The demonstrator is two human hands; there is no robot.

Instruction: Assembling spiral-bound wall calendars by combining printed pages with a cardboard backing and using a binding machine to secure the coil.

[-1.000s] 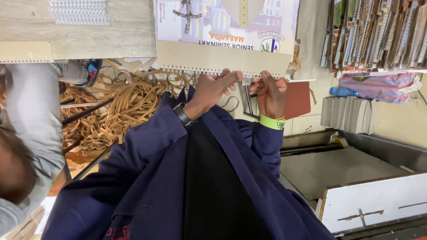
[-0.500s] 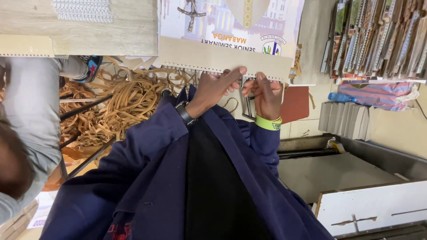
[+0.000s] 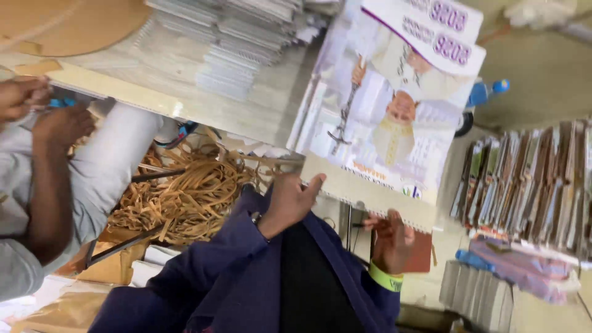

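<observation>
A wire-bound wall calendar (image 3: 382, 123) with a printed picture of a robed figure lies over the edge of a pale worktop (image 3: 154, 80). My left hand (image 3: 288, 202), in a navy sleeve with a wristwatch, grips the calendar's brown cardboard edge. My right hand (image 3: 390, 240), wearing a yellow-green wristband, holds the wire-bound edge farther right, partly under the sheet.
Stacks of wire-bound booklets (image 3: 240, 37) sit on the worktop. A heap of brown paper strips (image 3: 185, 197) lies below it. Another person in grey (image 3: 37, 154) works at the left. Upright stacks of books (image 3: 524, 185) stand to the right.
The view has swung up and closer over the worktop. My hands have spread apart along the calendar's bound edge, the left now on the cardboard strip.
</observation>
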